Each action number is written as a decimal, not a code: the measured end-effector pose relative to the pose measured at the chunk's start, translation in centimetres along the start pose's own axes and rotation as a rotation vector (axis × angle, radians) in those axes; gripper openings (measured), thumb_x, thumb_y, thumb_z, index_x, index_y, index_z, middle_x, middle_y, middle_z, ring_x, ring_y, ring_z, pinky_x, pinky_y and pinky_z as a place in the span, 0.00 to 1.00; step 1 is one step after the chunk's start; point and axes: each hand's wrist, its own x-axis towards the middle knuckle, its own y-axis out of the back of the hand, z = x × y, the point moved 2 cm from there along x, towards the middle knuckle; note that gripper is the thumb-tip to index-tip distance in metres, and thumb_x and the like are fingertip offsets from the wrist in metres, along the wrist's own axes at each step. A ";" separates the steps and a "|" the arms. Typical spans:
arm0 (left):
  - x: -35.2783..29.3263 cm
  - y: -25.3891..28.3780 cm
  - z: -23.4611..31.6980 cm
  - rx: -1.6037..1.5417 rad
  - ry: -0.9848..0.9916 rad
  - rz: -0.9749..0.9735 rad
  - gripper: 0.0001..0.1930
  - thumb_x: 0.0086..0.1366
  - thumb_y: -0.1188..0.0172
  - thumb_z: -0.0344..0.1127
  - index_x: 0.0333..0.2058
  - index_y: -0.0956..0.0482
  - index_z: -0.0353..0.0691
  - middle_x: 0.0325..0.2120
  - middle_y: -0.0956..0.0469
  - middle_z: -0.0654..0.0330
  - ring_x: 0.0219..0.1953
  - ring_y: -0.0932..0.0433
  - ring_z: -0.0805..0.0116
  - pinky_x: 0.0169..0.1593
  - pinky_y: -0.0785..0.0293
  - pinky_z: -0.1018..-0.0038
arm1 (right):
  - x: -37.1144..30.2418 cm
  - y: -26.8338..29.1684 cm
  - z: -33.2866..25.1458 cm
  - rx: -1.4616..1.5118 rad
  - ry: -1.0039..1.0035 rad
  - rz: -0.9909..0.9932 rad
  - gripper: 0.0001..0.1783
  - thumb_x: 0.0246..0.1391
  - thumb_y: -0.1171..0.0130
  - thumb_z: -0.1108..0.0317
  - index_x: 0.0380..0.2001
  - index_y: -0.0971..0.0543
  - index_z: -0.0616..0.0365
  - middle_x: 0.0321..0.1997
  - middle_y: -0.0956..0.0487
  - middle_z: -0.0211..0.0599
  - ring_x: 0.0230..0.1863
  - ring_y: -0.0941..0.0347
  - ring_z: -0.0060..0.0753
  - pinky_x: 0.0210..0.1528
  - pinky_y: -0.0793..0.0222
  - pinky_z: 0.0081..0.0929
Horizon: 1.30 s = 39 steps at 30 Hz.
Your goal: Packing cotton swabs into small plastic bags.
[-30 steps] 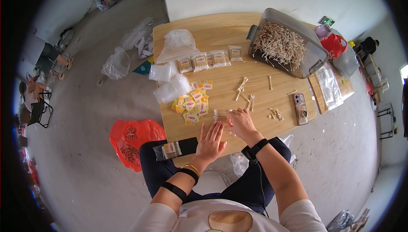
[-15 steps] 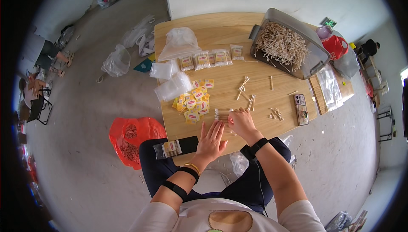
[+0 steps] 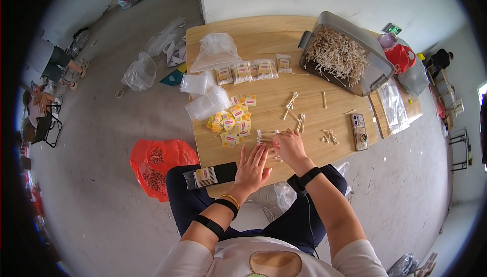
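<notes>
A row of cotton swabs (image 3: pixel 267 136) lies side by side on the wooden table (image 3: pixel 324 125) in front of me. My left hand (image 3: pixel 252 167) rests flat at the near left of the row, fingers stretched and touching the swab heads. Over the right ends of the swabs bends my right hand (image 3: pixel 290 147), its fingers curled together. Whatever its fingertips grip is hidden. Yellow-and-white paper cards (image 3: pixel 231 124) are heaped just beyond my left hand. A filled swab pack (image 3: pixel 205 176) lies on a black pad (image 3: pixel 225 172) near my left thigh.
Filled swab packs (image 3: pixel 243 71) line up behind clear bags (image 3: pixel 208 103). A grey bin (image 3: pixel 378 56) of loose swabs lies tipped at the far right. Stray swabs (image 3: pixel 290 105) and a phone (image 3: pixel 359 131) lie on the right. A red bag (image 3: pixel 144 163) stands on the floor at left.
</notes>
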 end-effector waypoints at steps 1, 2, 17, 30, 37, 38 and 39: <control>0.0 0.0 0.0 0.005 -0.002 0.000 0.39 0.70 0.50 0.54 0.72 0.46 0.36 0.72 0.45 0.56 0.75 0.50 0.61 0.75 0.64 0.42 | -0.2 0.3 0.1 0.048 -0.009 0.041 0.02 0.47 0.37 0.69 0.22 0.20 0.51 0.28 0.20 0.33 0.41 0.25 0.41 0.49 0.33 0.38; -0.1 0.0 -0.1 0.005 -0.001 0.000 0.39 0.70 0.50 0.54 0.72 0.46 0.36 0.72 0.45 0.56 0.75 0.50 0.61 0.75 0.64 0.42 | -0.3 0.5 0.2 0.096 -0.017 0.081 0.03 0.48 0.37 0.68 0.23 0.20 0.52 0.29 0.20 0.34 0.42 0.25 0.42 0.49 0.33 0.39; -0.2 0.2 0.0 -0.013 -0.023 0.041 0.40 0.70 0.50 0.52 0.72 0.48 0.35 0.72 0.45 0.54 0.75 0.50 0.59 0.76 0.63 0.42 | -0.9 0.2 0.0 0.161 0.048 0.191 0.00 0.49 0.35 0.70 0.26 0.17 0.51 0.33 0.23 0.31 0.43 0.29 0.41 0.49 0.32 0.38; -0.1 0.3 -0.1 -0.013 -0.020 0.049 0.40 0.68 0.48 0.52 0.72 0.47 0.36 0.72 0.46 0.54 0.76 0.51 0.59 0.76 0.63 0.43 | -1.1 0.2 -0.4 0.128 0.056 0.192 0.01 0.50 0.37 0.70 0.26 0.17 0.50 0.34 0.23 0.30 0.44 0.29 0.40 0.49 0.33 0.37; -0.1 0.1 0.0 0.011 -0.041 0.043 0.39 0.68 0.47 0.51 0.71 0.45 0.35 0.71 0.43 0.54 0.75 0.49 0.59 0.76 0.63 0.43 | -3.3 0.5 0.2 0.216 -0.037 0.181 0.07 0.50 0.38 0.71 0.33 0.16 0.50 0.37 0.22 0.31 0.47 0.28 0.42 0.52 0.33 0.38; -0.2 0.0 -0.1 0.017 -0.048 0.045 0.39 0.68 0.47 0.51 0.71 0.45 0.35 0.71 0.43 0.54 0.75 0.49 0.59 0.76 0.63 0.43 | -4.0 0.6 0.4 0.235 -0.086 0.185 0.10 0.50 0.38 0.71 0.37 0.16 0.50 0.39 0.21 0.32 0.48 0.28 0.43 0.53 0.33 0.39; -0.3 0.0 -0.1 0.008 -0.046 0.041 0.39 0.68 0.47 0.51 0.71 0.45 0.36 0.72 0.43 0.54 0.75 0.49 0.60 0.76 0.63 0.43 | -4.9 0.7 0.5 0.236 -0.089 0.194 0.10 0.50 0.38 0.71 0.37 0.16 0.50 0.39 0.21 0.32 0.48 0.28 0.43 0.53 0.33 0.39</control>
